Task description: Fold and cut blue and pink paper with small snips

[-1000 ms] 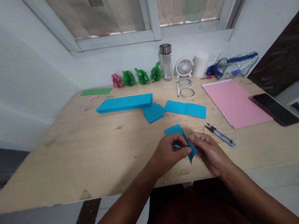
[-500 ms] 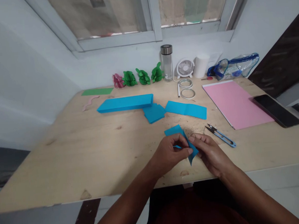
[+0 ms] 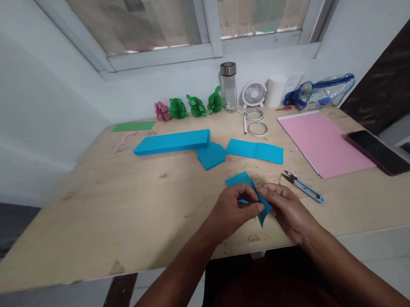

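Note:
Between my two hands, near the front edge of the table, is a folded piece of blue paper (image 3: 265,204). My left hand (image 3: 238,210) pinches it from the left with thumb and fingers. From the right, my right hand (image 3: 285,206) grips its upper part, the thumb lying on the fold. Another blue paper piece (image 3: 240,179) shows flat just beyond my left fingers, partly hidden by them. Farther back lie a creased blue strip (image 3: 255,151), a small pile of blue squares (image 3: 211,156) and a long stack of blue strips (image 3: 173,142).
Blue thread snips (image 3: 303,186) lie right of my hands, with pink paper (image 3: 328,142) and a phone (image 3: 380,151) beyond. Tape rolls (image 3: 258,128), a pen (image 3: 244,124), a glass bottle (image 3: 229,88), a fan (image 3: 254,94) and green paper shapes (image 3: 196,105) are along the back.

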`<state>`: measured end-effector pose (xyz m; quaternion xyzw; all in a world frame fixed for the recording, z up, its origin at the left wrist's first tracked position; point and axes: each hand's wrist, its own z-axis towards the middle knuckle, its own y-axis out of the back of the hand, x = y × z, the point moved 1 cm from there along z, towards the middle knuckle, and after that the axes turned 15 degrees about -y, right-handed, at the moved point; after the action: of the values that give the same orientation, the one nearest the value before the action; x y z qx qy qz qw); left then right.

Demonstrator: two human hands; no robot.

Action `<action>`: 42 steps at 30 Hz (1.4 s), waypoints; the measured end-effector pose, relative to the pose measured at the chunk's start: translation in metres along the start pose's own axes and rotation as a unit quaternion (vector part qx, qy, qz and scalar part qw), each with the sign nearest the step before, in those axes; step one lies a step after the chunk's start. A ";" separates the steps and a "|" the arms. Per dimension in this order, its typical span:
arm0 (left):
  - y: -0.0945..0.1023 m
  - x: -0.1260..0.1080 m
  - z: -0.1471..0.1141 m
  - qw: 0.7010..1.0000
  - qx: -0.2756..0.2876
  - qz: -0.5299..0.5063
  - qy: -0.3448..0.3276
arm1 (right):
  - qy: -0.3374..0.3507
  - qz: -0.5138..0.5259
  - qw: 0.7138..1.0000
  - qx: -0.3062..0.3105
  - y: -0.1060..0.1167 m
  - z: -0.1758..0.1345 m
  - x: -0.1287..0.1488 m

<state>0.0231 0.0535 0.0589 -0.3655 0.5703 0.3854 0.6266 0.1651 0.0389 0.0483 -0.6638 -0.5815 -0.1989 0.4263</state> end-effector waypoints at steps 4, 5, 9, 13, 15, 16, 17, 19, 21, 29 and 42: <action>0.000 0.000 0.000 1.000 -0.005 0.003 -0.004 | 0.001 -0.003 1.000 -0.001 0.000 0.000 0.001; 0.000 0.000 0.000 1.000 -0.005 0.003 -0.004 | 0.003 -0.006 1.000 -0.003 -0.001 -0.001 0.001; 0.000 0.000 0.000 1.000 -0.004 0.003 -0.002 | 0.001 -0.006 1.000 -0.008 -0.002 -0.002 0.003; 0.001 0.002 0.001 1.000 -0.003 -0.005 0.003 | -0.002 0.002 1.000 -0.014 -0.001 -0.003 0.003; 0.001 0.002 0.000 1.000 -0.004 -0.015 0.004 | -0.002 0.007 1.000 -0.011 -0.001 -0.002 0.003; 0.001 0.002 0.000 1.000 -0.004 -0.020 0.006 | -0.001 0.008 1.000 -0.009 -0.001 -0.002 0.003; 0.001 0.002 0.000 1.000 -0.001 -0.025 0.009 | 0.000 0.007 1.000 -0.009 -0.001 -0.002 0.003; 0.001 0.002 -0.001 0.999 0.005 -0.037 0.012 | -0.002 0.005 1.000 -0.013 -0.001 -0.002 0.003; 0.001 0.002 -0.003 0.999 0.010 -0.044 0.006 | -0.005 0.009 1.000 -0.016 -0.001 -0.002 0.004; -0.002 0.007 -0.005 0.998 -0.013 0.039 -0.054 | 0.052 -0.072 0.995 -0.048 0.008 0.001 0.004; -0.008 0.004 -0.013 0.972 -0.034 0.194 -0.131 | 0.090 -0.072 0.989 -0.088 0.009 0.000 0.006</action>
<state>0.0252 0.0388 0.0541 -0.2157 0.5301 0.5631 0.5962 0.1748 0.0427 0.0496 -0.6343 -0.5674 -0.3386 0.4014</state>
